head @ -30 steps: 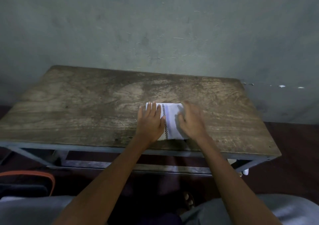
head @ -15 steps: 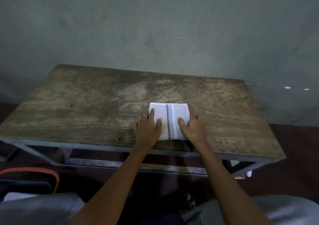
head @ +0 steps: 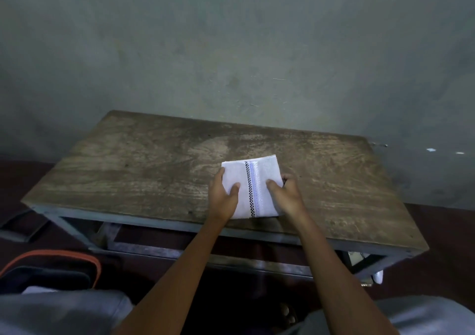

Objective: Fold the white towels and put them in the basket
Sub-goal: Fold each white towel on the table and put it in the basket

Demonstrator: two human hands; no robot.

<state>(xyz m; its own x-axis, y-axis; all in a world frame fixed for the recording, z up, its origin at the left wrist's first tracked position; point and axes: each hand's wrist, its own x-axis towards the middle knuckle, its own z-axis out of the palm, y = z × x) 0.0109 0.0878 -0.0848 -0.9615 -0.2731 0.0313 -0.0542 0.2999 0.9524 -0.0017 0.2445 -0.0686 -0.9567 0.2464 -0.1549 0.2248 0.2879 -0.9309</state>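
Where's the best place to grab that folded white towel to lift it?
Probably its two side edges, coming from the near end, as the left hand and right hand do, thumbs on top. The folded towel is a flat, soft stack, so pinching both sides should keep the folds together.

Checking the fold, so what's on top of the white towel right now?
Only two thumbs lie on the white towel: the left hand pinches its left edge, the right hand its right edge. Its underside is hidden.

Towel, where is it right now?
In the head view, the towel is near the table's front edge, right of centre, gripped on each side by the left hand and right hand.
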